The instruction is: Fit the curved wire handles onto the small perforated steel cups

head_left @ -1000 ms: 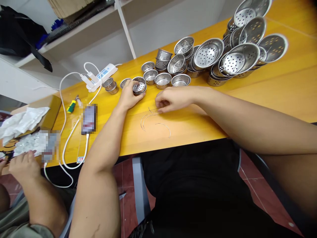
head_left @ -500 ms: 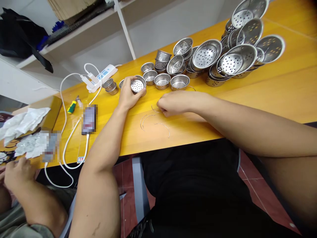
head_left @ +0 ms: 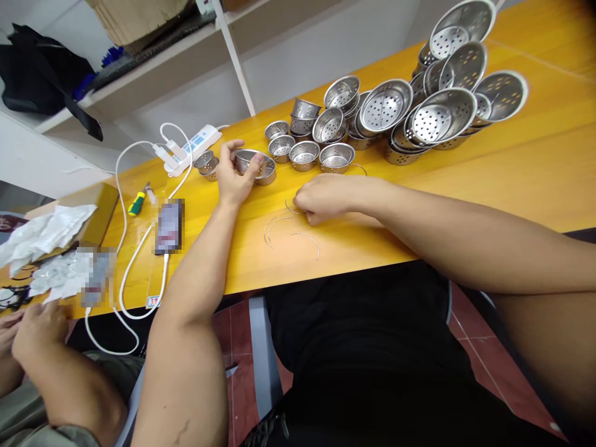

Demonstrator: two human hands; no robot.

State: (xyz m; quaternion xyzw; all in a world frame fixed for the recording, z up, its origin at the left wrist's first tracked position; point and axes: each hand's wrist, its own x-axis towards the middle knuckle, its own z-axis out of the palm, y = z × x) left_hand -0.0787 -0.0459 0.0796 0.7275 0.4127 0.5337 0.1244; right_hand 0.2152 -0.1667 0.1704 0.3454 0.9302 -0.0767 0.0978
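Note:
My left hand (head_left: pixel 235 178) is closed round a small perforated metal cup (head_left: pixel 246 162), with the thumb over its rim. The cup is tilted so its side partly shows, and another cup (head_left: pixel 267 176) sits right beside it. Resting low over the table, my right hand (head_left: pixel 321 197) is curled closed; its fingertips are hidden. One thin curved wire (head_left: pixel 289 207) runs up to those fingers, and whether they grip it is unclear. Several more bent wires (head_left: pixel 307 237) lie on the yellow table in front of my hands.
Several small perforated cups (head_left: pixel 304 155) stand behind my hands, with stacks of larger ones (head_left: pixel 431 121) to the right. At left are a power strip (head_left: pixel 195 149), white cables (head_left: pixel 121 248), a phone (head_left: pixel 168 226) and a green-yellow tool (head_left: pixel 137 203). A co-worker's hand (head_left: pixel 41 329) is at far left.
My left hand has turned the cup, so its holed bottom no longer faces me and the neighbouring cup shows more. My right hand has stayed nearly still.

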